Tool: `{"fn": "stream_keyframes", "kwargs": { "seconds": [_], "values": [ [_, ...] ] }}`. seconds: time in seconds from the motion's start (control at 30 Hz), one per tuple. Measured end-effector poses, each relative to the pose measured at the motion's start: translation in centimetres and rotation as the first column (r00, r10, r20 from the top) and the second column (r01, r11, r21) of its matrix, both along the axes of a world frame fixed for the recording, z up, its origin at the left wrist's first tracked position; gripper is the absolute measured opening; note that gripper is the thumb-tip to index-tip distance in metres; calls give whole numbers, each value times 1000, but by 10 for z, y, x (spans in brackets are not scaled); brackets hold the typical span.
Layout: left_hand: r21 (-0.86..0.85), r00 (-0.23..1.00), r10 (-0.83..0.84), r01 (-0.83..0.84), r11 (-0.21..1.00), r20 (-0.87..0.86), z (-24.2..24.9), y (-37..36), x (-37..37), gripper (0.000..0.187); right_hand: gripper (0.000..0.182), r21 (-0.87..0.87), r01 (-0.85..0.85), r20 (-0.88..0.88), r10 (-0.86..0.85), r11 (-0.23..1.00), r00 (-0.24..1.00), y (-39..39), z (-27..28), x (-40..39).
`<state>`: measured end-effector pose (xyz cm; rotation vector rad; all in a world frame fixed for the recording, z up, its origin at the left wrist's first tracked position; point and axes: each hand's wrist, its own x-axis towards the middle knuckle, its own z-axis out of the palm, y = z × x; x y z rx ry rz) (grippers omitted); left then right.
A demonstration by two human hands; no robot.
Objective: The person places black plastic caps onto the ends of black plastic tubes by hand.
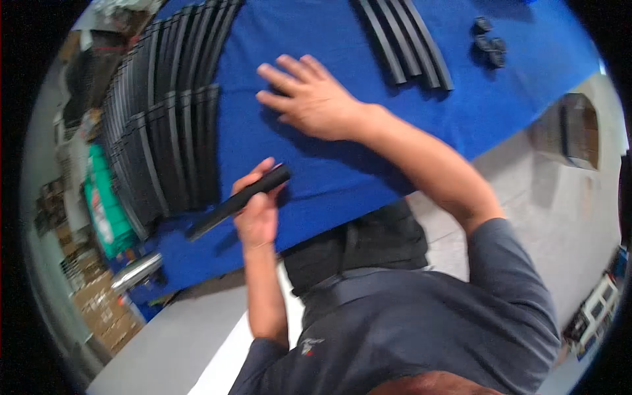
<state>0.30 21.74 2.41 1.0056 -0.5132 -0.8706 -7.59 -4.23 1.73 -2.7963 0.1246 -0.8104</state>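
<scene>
My left hand [258, 214] is closed around a black tube [240, 203], holding it at a slant near the table's front edge. One end of the tube points toward the rows on the left, the other up and right. My right hand [309, 99] is open, palm down over the blue cloth [316, 187], fingers spread toward the left. It holds nothing. Left of both hands, many black tubes [187, 148] lie side by side in two rows. Several more black tubes [405, 46] lie together beyond my right hand.
Small black round parts [490, 45] sit in a cluster at the far right of the cloth. A shiny silver cylinder [138, 272] lies at the near left corner. Beyond the left edge are a green bag [105, 204] and cardboard boxes [102, 296].
</scene>
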Motion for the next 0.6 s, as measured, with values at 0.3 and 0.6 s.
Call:
{"fn": "stream_keyframes", "kwargs": {
  "seconds": [0.3, 0.6],
  "values": [
    [-88, 970, 120, -141, 986, -211, -6, 5, -1, 39, 41, 112, 5, -5, -4, 994, 1000, -16, 4, -5],
    [-127, 939, 181, -226, 966, -292, -3, -2, -5, 38, 38, 907, -205, 18, 452, 369, 892, 15, 24, -14]
  ]
}}
